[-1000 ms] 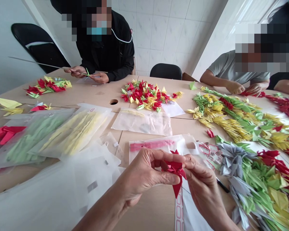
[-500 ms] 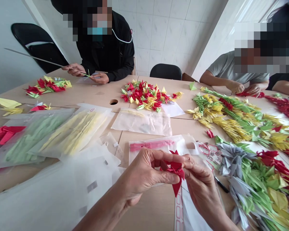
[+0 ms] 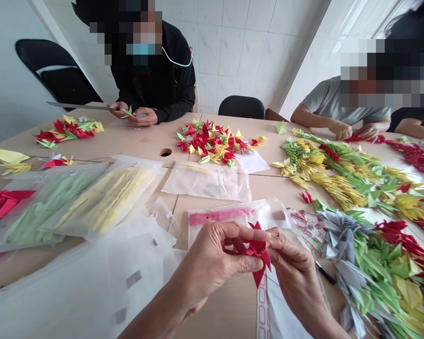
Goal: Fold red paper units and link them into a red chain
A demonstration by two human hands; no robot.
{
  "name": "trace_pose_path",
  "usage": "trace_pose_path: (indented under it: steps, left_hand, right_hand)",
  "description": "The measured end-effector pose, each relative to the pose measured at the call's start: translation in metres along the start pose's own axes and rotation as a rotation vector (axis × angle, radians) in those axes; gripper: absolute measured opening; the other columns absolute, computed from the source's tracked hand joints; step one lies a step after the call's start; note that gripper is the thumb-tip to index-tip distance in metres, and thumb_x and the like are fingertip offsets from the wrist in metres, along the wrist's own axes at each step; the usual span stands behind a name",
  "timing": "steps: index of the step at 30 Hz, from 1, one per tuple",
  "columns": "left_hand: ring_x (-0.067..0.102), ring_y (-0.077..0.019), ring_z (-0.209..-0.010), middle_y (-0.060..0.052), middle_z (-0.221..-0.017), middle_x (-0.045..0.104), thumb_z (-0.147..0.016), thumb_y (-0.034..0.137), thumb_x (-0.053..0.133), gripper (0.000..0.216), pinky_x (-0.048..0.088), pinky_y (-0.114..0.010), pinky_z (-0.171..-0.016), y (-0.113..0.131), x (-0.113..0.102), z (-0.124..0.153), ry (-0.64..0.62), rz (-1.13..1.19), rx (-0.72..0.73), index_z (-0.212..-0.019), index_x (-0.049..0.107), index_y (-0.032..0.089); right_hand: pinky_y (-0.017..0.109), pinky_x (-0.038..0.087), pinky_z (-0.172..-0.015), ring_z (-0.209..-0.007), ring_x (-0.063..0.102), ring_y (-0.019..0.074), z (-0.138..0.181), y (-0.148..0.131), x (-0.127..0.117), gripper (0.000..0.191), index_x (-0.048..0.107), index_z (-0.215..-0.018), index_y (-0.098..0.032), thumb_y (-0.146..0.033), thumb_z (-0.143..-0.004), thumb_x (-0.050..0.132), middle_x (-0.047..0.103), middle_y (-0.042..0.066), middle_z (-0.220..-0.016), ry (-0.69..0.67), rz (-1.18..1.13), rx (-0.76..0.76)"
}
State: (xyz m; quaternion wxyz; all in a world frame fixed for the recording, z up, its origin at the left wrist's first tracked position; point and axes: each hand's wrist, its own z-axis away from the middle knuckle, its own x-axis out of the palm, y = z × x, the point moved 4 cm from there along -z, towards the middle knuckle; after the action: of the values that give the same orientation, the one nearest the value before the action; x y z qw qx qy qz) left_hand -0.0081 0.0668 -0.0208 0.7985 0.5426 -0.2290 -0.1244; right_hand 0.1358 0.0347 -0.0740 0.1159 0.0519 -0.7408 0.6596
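A red folded paper crane (image 3: 258, 252) is held in front of me above the table. My left hand (image 3: 215, 252) pinches it from the left between thumb and fingers. From the right, the fingers of my right hand (image 3: 291, 254) are closed on its edge; their tips are partly hidden behind it. Beneath my hands lie a clear bag with pink-red strips (image 3: 221, 215) and a white sheet with a red pattern (image 3: 282, 310). Close to my right wrist is a heap of grey, green and yellow folded paper pieces (image 3: 381, 268).
Frosted plastic bags (image 3: 77, 278) cover the near left, beside bags of green strips (image 3: 45, 207) and yellow strips (image 3: 109, 202). A pile of colourful paper cranes (image 3: 215, 141) lies mid-table. A black pen (image 3: 325, 272) is at the right. Two people (image 3: 151, 80) work across the table.
My hands keep their grip on the red crane, nearly unmoved. Across the table, the person in black has swung the long thin strip, its far end now nearer to them and lower.
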Motion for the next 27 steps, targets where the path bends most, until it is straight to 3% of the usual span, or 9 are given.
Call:
trace_pose_path:
  steps: [8,15,23,27]
  left_hand:
    - [0.053,-0.0075,-0.064,0.0,-0.077,0.066,-0.068,0.008,0.069,0.034,0.046,-0.016,-0.061,0.006,0.002,0.005,0.078,-0.104,0.175,-0.096,0.074,0.027]
    - [0.057,-0.0083,-0.063,0.0,-0.076,0.066,-0.07,0.011,0.068,0.027,0.05,-0.017,-0.062,0.016,0.007,0.008,0.136,-0.153,0.24,-0.092,0.075,0.025]
    - [0.06,-0.0119,-0.071,-0.002,-0.074,0.068,-0.063,0.019,0.076,0.03,0.05,-0.021,-0.067,-0.002,0.003,0.002,0.127,0.064,-0.007,-0.093,0.073,0.019]
    - [0.062,-0.0128,-0.071,-0.003,-0.075,0.069,-0.064,0.019,0.075,0.029,0.05,-0.022,-0.067,-0.001,0.003,0.002,0.157,0.046,0.013,-0.093,0.072,0.019]
  right_hand:
    - [0.023,0.042,-0.061,-0.071,0.052,0.0129,-0.001,0.0,0.0,0.011,0.074,-0.084,-0.031,-0.024,-0.078,0.067,0.06,0.001,-0.076,0.015,-0.02,0.04]
    - [0.022,0.044,-0.065,-0.067,0.052,0.0111,0.001,0.0,0.008,0.008,0.074,-0.081,-0.03,-0.029,-0.074,0.071,0.061,-0.001,-0.07,0.016,-0.183,0.137]
    - [0.023,0.043,-0.06,-0.069,0.052,0.0126,0.0,-0.003,0.002,0.009,0.074,-0.083,-0.029,-0.025,-0.077,0.068,0.062,0.001,-0.076,0.024,-0.024,0.025]
    - [0.024,0.045,-0.063,-0.07,0.054,0.0134,0.003,-0.001,0.001,0.009,0.073,-0.083,-0.028,-0.024,-0.078,0.067,0.063,0.002,-0.078,0.048,0.016,0.014]
